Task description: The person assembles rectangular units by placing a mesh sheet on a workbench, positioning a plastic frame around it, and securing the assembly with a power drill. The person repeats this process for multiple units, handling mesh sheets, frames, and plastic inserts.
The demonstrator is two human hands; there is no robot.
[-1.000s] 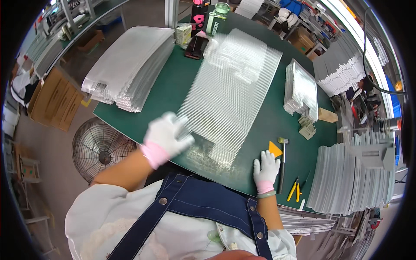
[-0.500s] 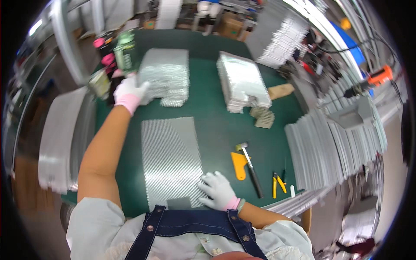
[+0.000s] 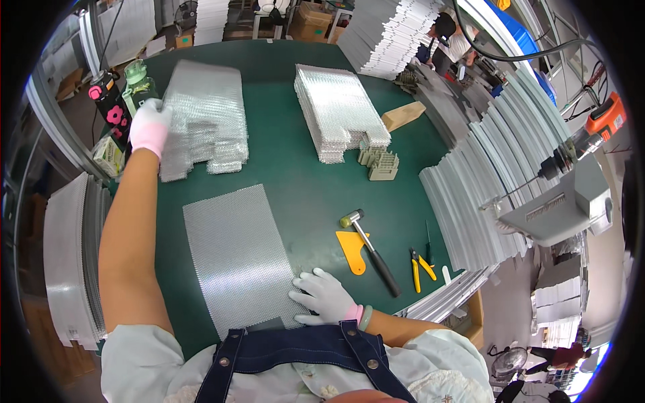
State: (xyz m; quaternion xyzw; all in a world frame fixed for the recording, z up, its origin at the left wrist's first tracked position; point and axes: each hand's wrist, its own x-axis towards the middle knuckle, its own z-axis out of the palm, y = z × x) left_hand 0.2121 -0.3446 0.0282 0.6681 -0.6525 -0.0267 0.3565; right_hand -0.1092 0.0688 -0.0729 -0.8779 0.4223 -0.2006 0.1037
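My left hand (image 3: 149,125), in a white glove with a pink cuff, reaches to the left edge of a stack of silvery mesh sheets (image 3: 205,107). Its fingers look curled in beside the green bottle (image 3: 139,86), and whatever they pinch is hidden. A single perforated mesh sheet (image 3: 235,248) lies flat and slightly turned in front of me. Over its lower right edge rests my right hand (image 3: 326,297), gloved alike, fingers spread. A small grey piece (image 3: 265,324) shows at the sheet's near end, partly hidden by my overalls.
To the right lie a yellow scraper (image 3: 351,252), a hammer (image 3: 371,252), yellow-handled cutters (image 3: 421,269) and a screwdriver (image 3: 428,245). Farther back are a second mesh stack (image 3: 339,107), a wooden block (image 3: 403,116) and grey slotted blocks (image 3: 381,164). A power drill (image 3: 584,138) stands beside stacked panels (image 3: 477,195).
The view has shifted, so the table things appear farther left. My left hand has closed up at the stack's edge, its thumb no longer spread. My right hand stays on the sheet.
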